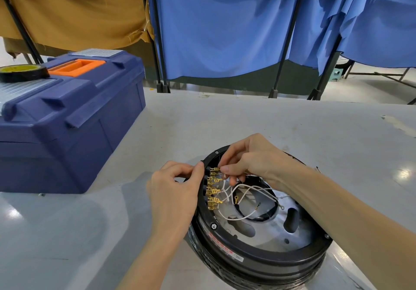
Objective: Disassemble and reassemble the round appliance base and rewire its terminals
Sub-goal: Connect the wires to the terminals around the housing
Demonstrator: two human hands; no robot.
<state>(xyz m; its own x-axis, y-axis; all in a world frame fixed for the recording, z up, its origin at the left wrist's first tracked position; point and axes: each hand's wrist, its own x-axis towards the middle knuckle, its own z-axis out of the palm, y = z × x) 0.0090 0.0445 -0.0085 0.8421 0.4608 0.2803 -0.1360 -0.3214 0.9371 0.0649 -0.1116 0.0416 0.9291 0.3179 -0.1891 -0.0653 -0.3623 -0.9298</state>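
Observation:
The round black appliance base (265, 258) lies open on the grey table, tilted toward me, with a silver metal plate inside. A row of several brass terminals (212, 190) runs along its left inner rim, and white wires (245, 192) loop from them across the opening. My left hand (177, 190) grips the left rim of the base, thumb against the edge by the top terminal. My right hand (245, 159) reaches over the rim and pinches a white wire's connector at the topmost terminal.
A blue toolbox (67, 118) with an orange handle stands at the left of the table, with a roll of black tape (22, 72) on its lid. Blue and tan curtains on black stands hang behind the table's far edge.

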